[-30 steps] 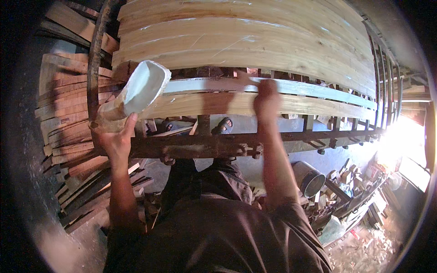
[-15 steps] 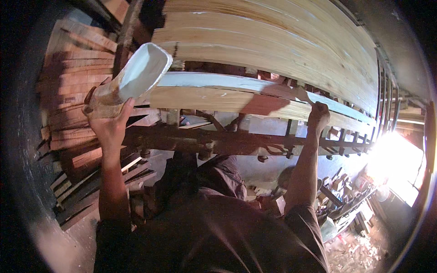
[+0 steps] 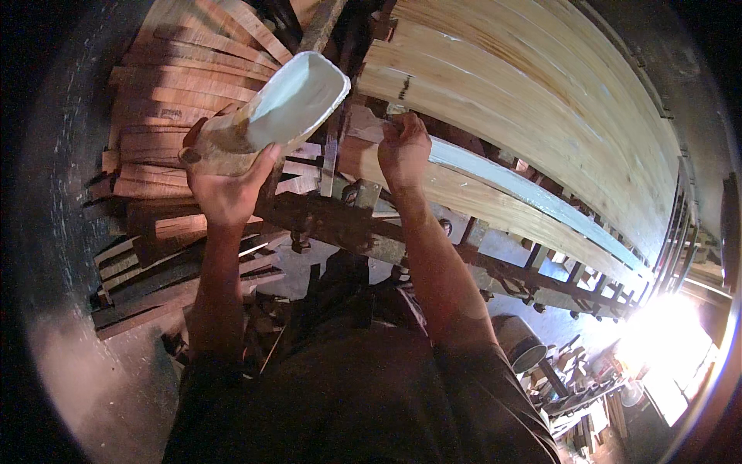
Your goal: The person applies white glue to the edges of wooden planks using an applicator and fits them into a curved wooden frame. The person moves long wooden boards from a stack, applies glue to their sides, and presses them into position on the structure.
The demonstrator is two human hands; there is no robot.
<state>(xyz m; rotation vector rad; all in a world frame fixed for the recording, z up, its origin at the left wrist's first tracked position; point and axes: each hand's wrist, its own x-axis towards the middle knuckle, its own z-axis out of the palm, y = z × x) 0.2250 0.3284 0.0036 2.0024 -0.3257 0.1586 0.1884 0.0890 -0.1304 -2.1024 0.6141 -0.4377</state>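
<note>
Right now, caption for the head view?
Left hand holds a tub of white glue; right hand presses the end of a glue-coated plank.

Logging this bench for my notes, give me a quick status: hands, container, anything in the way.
Left hand grips tilted white-lined container. Right hand closed on the coated plank's end. Metal clamp frame directly beneath.

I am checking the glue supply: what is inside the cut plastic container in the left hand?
The left hand holds the container tilted, its opening toward the camera. Its inner walls are coated white. Whether any liquid remains at the bottom cannot be seen; the hand covers its lower end.
</note>
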